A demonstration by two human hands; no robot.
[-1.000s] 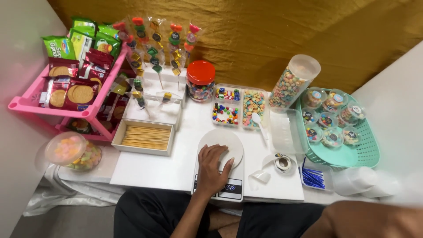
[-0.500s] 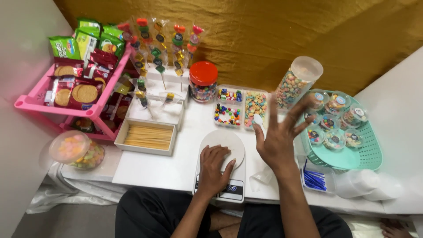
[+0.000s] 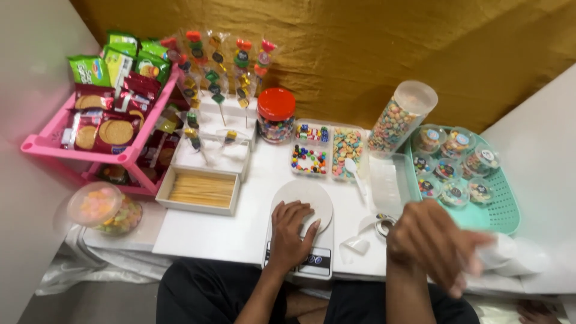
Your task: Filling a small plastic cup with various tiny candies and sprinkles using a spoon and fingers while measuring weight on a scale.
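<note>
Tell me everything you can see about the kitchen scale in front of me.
The kitchen scale is white, plastic by its look, with a round white platform on top and a dark display strip along its near edge. It sits flat at the front edge of the white table, before the sectioned candy tray. The left hand lies palm down on it, covering the platform's near part.

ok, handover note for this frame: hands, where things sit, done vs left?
Left hand: flat on the round white scale, holding nothing.
Right hand: blurred, raised near the table's right edge, by a white cup stack; grip unclear.
Things: scale at the front centre, nothing on its plate. Candy trays behind it, red-lidded jar and tall cereal tube further back, small filled tubs in the teal basket, skewer box to the left.
Done: several tubs filled and lidded.
Left: nothing on the scale yet.
</note>
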